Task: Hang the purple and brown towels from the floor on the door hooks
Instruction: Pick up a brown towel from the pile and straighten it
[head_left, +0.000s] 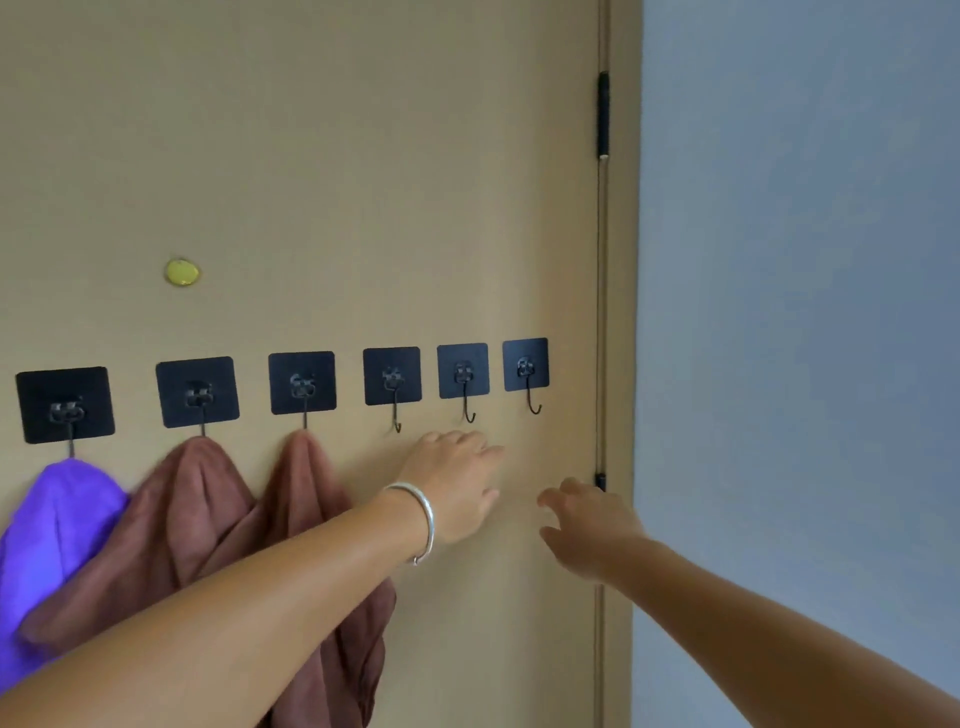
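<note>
Both hands are raised in front of the tan door (363, 182) and hold nothing. On the left hand (457, 483) the fingers are stretched and relaxed, reaching just below the fourth hook (396, 415) and fifth hook (467, 408); a silver bangle (423, 519) sits on its wrist. Lower and more to the side, the right hand (587, 530) has its fingers loosely spread, near the door edge. Six black adhesive hooks are in one row. From the first hook (70, 415) hangs the purple towel (57, 545), from the second hook (201, 402) one brown towel (171, 530), and from the third hook (304, 395) another brown towel (311, 499), partly hidden behind the left forearm. The sixth hook (531, 387) is bare, as are the fourth and fifth. A yellow round sticker (182, 272) is above the row, and a black hinge (602, 114) is at the door edge beside the grey-blue wall (805, 312).
</note>
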